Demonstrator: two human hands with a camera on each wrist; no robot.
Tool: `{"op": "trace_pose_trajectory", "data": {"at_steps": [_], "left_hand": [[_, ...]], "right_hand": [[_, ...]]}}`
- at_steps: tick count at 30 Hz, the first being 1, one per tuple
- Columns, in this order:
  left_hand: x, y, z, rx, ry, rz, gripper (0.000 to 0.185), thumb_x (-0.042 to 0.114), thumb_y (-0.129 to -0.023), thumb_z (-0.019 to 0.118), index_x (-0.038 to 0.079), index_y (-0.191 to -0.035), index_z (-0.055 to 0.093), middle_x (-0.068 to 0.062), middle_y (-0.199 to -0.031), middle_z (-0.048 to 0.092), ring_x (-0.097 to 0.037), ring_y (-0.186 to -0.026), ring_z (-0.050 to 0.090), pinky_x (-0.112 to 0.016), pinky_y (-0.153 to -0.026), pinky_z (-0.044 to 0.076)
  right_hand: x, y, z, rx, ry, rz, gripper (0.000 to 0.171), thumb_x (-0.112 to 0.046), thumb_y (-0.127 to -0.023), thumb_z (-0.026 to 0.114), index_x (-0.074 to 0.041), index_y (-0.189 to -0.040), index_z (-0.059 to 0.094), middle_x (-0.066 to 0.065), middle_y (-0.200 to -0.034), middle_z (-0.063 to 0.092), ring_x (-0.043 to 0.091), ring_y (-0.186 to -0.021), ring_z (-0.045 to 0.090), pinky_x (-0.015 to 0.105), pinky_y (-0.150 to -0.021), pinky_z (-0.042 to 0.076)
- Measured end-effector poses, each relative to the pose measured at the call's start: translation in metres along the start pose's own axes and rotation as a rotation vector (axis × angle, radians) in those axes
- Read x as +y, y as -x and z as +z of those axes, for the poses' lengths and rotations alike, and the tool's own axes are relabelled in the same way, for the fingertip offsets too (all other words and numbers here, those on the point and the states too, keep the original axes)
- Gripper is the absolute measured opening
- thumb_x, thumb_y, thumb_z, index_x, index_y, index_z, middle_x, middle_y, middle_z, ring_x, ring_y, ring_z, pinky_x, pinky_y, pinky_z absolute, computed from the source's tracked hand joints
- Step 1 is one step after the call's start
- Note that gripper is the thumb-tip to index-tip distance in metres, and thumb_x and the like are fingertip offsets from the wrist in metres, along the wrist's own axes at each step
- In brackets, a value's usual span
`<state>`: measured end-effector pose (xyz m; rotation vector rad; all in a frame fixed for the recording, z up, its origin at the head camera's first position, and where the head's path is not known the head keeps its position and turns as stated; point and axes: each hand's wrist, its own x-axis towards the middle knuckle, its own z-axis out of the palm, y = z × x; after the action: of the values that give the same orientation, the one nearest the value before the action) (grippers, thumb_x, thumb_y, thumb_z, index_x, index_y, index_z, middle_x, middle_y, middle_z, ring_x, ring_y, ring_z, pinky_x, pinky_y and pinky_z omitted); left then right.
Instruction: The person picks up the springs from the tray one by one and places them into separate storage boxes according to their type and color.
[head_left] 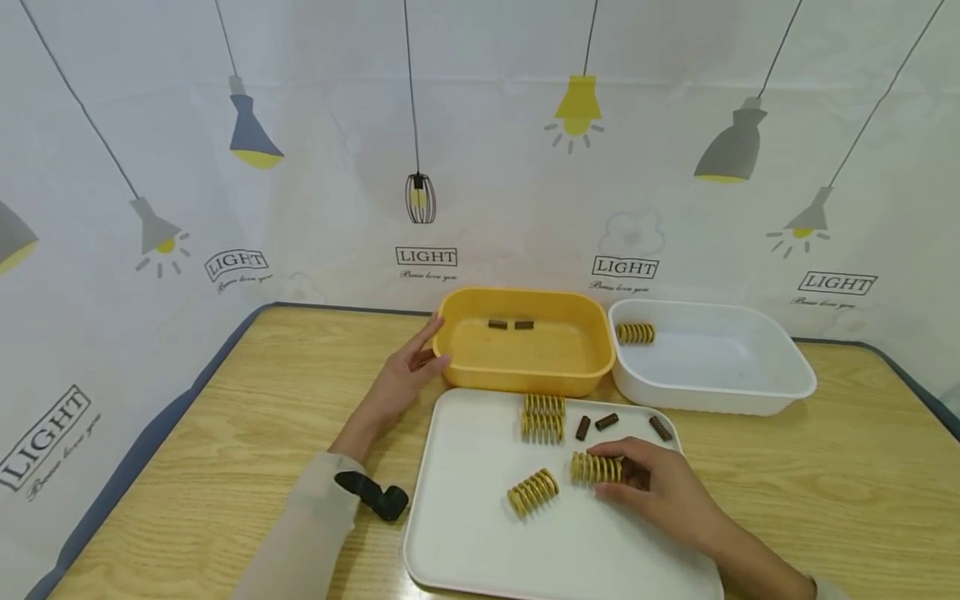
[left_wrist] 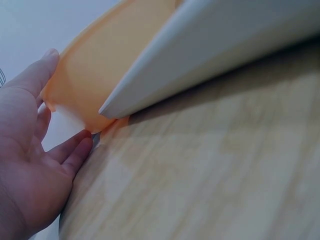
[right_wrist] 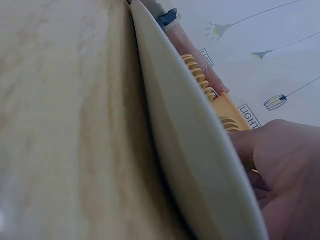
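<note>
Your right hand (head_left: 660,487) grasps a yellow spring (head_left: 595,467), axis left-right, on the tray (head_left: 480,533); left hand (head_left: 405,375), released, touches the yellow bin (head_left: 525,379).

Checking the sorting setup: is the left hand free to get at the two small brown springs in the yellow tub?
Probably yes. The left hand rests open against the yellow plastic tub's outer wall, holding nothing, and the two small brown springs lie uncovered inside, past the rim.
</note>
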<state>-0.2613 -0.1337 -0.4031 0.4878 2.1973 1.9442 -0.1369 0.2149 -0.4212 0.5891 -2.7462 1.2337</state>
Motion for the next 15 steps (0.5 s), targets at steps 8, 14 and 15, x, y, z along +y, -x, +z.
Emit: {"op": "trace_pose_trajectory", "data": {"at_steps": [8, 14, 15], "left_hand": [[-0.002, 0.000, 0.000, -0.003, 0.034, -0.003, 0.061, 0.016, -0.097, 0.058, 0.023, -0.151, 0.030, 0.012, -0.158, 0.014, -0.034, -0.134, 0.036, -0.042, -0.107, 0.034], [0.000, -0.001, 0.000, -0.006, 0.043, 0.003, 0.061, 0.016, -0.096, 0.059, 0.022, -0.151, 0.030, 0.011, -0.158, 0.014, -0.035, -0.134, 0.035, -0.042, -0.107, 0.033], [0.000, -0.001, 0.000, -0.007, 0.040, 0.004, 0.062, 0.016, -0.096, 0.059, 0.021, -0.151, 0.030, 0.010, -0.158, 0.014, -0.036, -0.134, 0.035, -0.042, -0.107, 0.033]], "right_hand": [[-0.008, -0.004, -0.012, -0.024, 0.011, -0.035, 0.036, -0.016, -0.078, 0.079, -0.019, -0.112, 0.068, -0.011, -0.085, 0.060, 0.005, -0.067, 0.052, 0.023, -0.057, 0.048], [-0.014, -0.006, -0.027, -0.011, 0.049, -0.066, 0.034, -0.018, -0.080, 0.078, -0.020, -0.113, 0.068, -0.011, -0.087, 0.059, 0.005, -0.068, 0.052, 0.022, -0.059, 0.050], [-0.014, -0.006, -0.029, -0.008, 0.057, -0.075, 0.034, -0.019, -0.081, 0.078, -0.021, -0.113, 0.068, -0.011, -0.087, 0.059, 0.005, -0.069, 0.052, 0.022, -0.058, 0.050]]}}
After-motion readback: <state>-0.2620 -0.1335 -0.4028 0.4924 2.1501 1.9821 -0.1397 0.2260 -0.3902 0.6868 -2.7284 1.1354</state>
